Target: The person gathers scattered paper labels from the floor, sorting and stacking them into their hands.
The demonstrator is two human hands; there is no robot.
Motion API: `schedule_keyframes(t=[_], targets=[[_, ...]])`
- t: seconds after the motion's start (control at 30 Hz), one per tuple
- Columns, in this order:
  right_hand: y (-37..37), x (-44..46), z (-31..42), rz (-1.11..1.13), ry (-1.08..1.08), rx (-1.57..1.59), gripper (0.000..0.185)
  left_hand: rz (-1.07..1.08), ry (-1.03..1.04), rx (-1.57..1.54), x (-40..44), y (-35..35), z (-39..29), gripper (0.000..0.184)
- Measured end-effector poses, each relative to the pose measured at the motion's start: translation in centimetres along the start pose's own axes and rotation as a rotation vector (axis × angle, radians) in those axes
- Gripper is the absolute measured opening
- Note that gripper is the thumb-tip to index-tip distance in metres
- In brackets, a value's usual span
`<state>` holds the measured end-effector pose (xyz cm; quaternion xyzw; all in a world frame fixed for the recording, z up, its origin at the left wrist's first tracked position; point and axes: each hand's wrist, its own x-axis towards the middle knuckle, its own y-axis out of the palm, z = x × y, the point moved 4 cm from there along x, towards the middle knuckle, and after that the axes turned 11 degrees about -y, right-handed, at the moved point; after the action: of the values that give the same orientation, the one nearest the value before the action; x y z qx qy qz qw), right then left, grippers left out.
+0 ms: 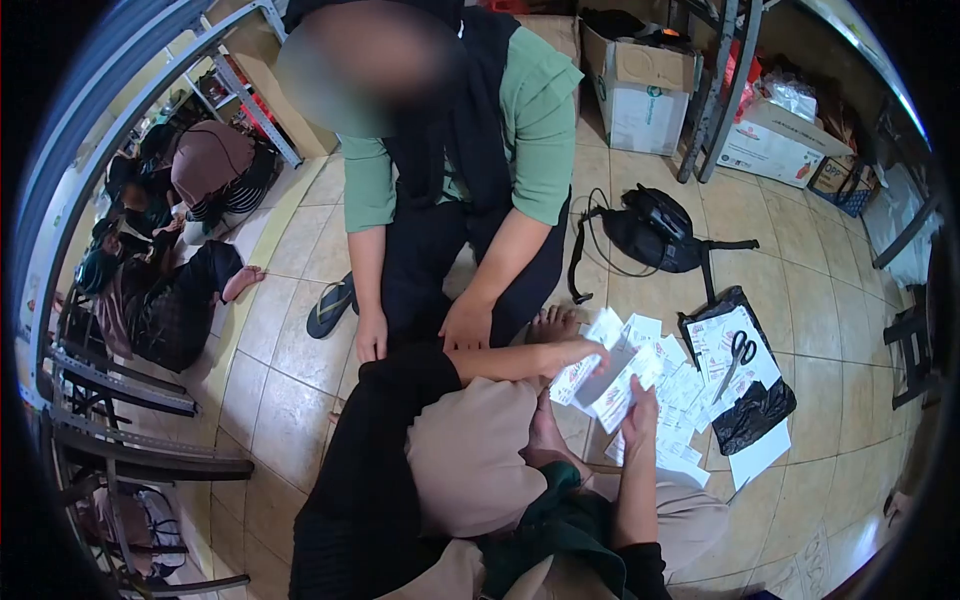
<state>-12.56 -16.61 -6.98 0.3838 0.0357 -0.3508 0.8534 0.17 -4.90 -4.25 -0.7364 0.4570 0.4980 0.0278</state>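
My left hand point(582, 354) is closed on a white printed paper slip point(572, 383), held upright over the floor. In my right hand point(640, 412) is another printed slip point(622, 391), gripped near its lower right corner. Below and to the right of both hands, many loose paper slips point(682, 392) lie spread and overlapping on the tiles. Beside them lies a black plastic bag point(757, 418) with printed sheets point(715, 343) on it. A pair of black-handled scissors point(740, 350) rests on those sheets.
Facing me sits a person in a green top point(545, 120), hands on their knees. A black bag point(655, 230) with straps lies on the tiled floor. Cardboard boxes point(640, 110) stand at the back by a metal rack point(725, 95). A mirror point(150, 250) is possibly at left, showing people.
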Motion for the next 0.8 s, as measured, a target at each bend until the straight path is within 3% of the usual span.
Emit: schedule_keyframes(t=[0.07,0.13,0.2,0.27,0.4,0.53,0.6,0.67,0.77,0.8], targets=[[-2.8,1.3,0.7,0.002,-0.059,0.035,0.033,-0.033,0.058,-0.255,0.2,-1.0,-0.2,0.022],[-4.9,1.5,1.8,-0.107,-0.084,0.051,0.032,0.124,-0.019,-0.433,0.8,-1.9,0.1,0.025],[-5.4,1.9,2.3,-0.117,-0.088,0.162,0.034,-0.045,-0.006,-0.399,0.1,-1.7,-0.2,0.027],[-3.0,1.0,2.9,-0.079,-0.053,0.163,0.034,-0.047,0.022,-0.350,-0.7,-0.6,-0.7,0.031],[3.7,-0.9,0.5,0.134,-0.030,0.003,0.029,0.124,-0.155,-0.108,-1.0,1.3,0.0,0.048],[6.5,-2.1,-1.2,0.189,-0.177,-0.294,0.026,0.134,-0.225,-0.047,-2.3,1.3,0.3,0.047],[6.6,-2.0,-1.4,0.216,-0.344,-0.662,0.022,0.079,-0.325,-0.108,-1.9,0.1,0.9,0.046],[6.9,-2.4,-1.4,0.222,-0.369,-0.719,0.021,0.059,-0.203,-0.190,-0.2,-1.0,1.3,0.045],[6.8,-2.7,0.1,0.147,-0.664,-0.959,0.026,0.110,-0.056,-0.272,-0.1,-0.9,0.4,0.042],[6.4,-2.5,0.3,0.146,-0.649,-0.783,0.028,0.107,-0.045,-0.273,-0.3,-0.6,0.1,0.042]])
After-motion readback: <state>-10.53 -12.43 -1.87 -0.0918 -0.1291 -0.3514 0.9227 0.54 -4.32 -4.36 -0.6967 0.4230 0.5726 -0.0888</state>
